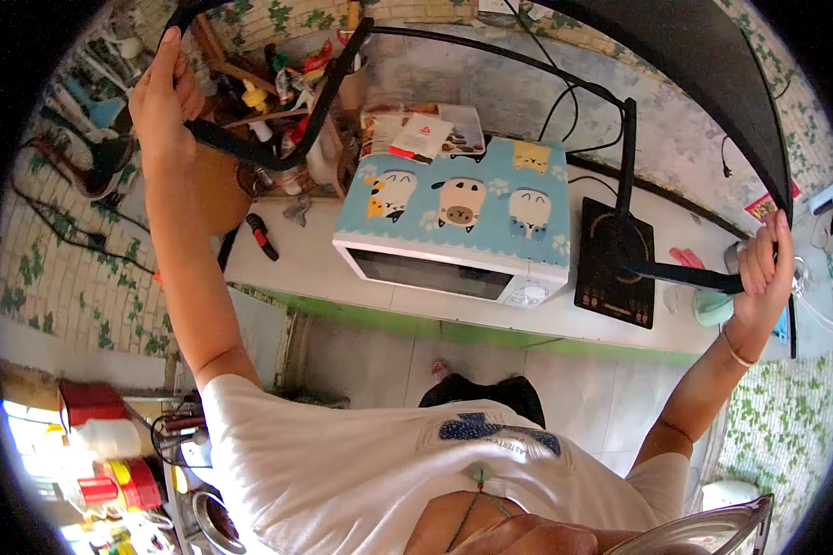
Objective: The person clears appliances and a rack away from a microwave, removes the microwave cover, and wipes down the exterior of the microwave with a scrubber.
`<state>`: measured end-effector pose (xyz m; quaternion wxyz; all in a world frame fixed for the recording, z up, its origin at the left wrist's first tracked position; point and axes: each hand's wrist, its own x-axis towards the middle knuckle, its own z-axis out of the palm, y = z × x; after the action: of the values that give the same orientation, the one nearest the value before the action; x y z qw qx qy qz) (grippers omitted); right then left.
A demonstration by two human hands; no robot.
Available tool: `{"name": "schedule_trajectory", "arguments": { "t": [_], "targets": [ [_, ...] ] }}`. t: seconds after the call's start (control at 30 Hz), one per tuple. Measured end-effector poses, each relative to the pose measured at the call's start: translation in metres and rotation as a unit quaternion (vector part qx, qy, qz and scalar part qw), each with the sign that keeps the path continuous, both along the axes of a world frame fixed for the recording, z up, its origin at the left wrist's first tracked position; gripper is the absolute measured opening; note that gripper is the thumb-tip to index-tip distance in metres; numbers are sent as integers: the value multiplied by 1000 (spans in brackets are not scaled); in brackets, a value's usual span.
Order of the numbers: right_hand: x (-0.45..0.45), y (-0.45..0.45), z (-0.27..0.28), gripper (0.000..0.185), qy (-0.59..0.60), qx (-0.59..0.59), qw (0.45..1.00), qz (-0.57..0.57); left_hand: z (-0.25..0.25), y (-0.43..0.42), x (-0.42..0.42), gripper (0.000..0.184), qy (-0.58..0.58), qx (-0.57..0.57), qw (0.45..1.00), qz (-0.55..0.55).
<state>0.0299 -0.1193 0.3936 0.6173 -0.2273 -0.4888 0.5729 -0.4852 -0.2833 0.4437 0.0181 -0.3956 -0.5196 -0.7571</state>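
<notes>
A large black rack (500, 44) with a tubular frame and a wide dark panel (694, 65) is held up across the top of the view. My left hand (165, 102) is closed around its left side, near the bent lower bar. On the right, my right hand (764, 264) grips the opposite side, where the bar meets the upright. Below and between my hands stands a white microwave oven (426, 276), covered by a blue cloth with cartoon animals (453, 208). The rack's upper part runs out of view.
A black induction cooktop (611, 301) lies right of the microwave. Packets (421, 137) rest on the microwave's back. A wooden rack with bottles (273, 102), a red-and-black tool (262, 238) and a brown round board (217, 190) are at left. Cables hang along the wall.
</notes>
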Motion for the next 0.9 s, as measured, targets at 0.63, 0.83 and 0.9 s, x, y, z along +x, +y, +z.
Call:
{"name": "schedule_trajectory", "arguments": {
  "t": [0.63, 0.83, 0.9],
  "targets": [
    [169, 34, -79, 30, -68, 16, 976, 208, -79, -294, 444, 35, -81, 5, 946, 315],
    [145, 4, -81, 29, -121, 66, 936, 323, -119, -375, 584, 36, -183, 62, 917, 348],
    [138, -12, -75, 29, -128, 85, 921, 359, -131, -408, 621, 35, -178, 65, 909, 372]
  ]
}}
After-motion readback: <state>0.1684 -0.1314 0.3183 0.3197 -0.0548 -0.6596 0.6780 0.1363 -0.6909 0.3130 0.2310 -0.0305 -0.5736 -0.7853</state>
